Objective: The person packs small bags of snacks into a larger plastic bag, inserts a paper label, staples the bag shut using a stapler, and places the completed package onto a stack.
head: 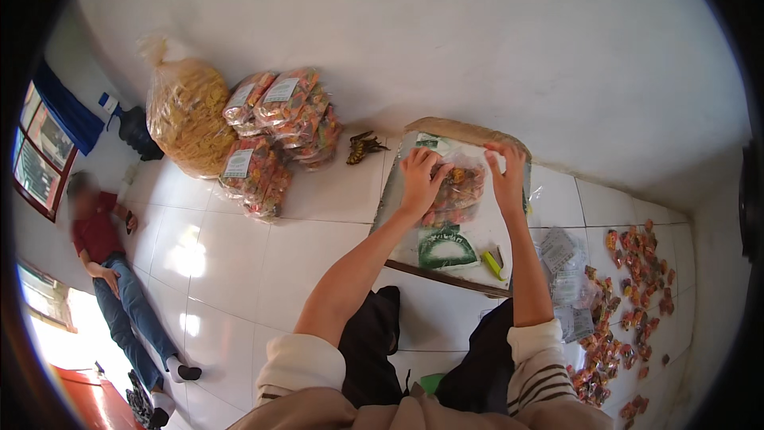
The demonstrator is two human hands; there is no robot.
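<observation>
A clear plastic bag (pixel 462 191) filled with small wrapped snacks lies on a low board-topped table (pixel 495 233) in front of me. My left hand (pixel 421 179) grips the bag's upper left edge, the thumb reaching across the plastic. Just off the bag's right side, my right hand (pixel 507 173) is raised with its fingers apart and nothing visible in them. A green stapler (pixel 493 264) rests near the table's front right corner. Green and white printing (pixel 447 248) shows on the tabletop below the bag.
Loose wrapped snacks (pixel 600 358) are scattered over the tiles at right, beside clear bags with printed labels (pixel 564 280). Filled, labelled bags (pixel 292 113) are stacked by the wall, near a large sack of yellow snacks (pixel 191 113). At far left sits a person (pixel 98 233).
</observation>
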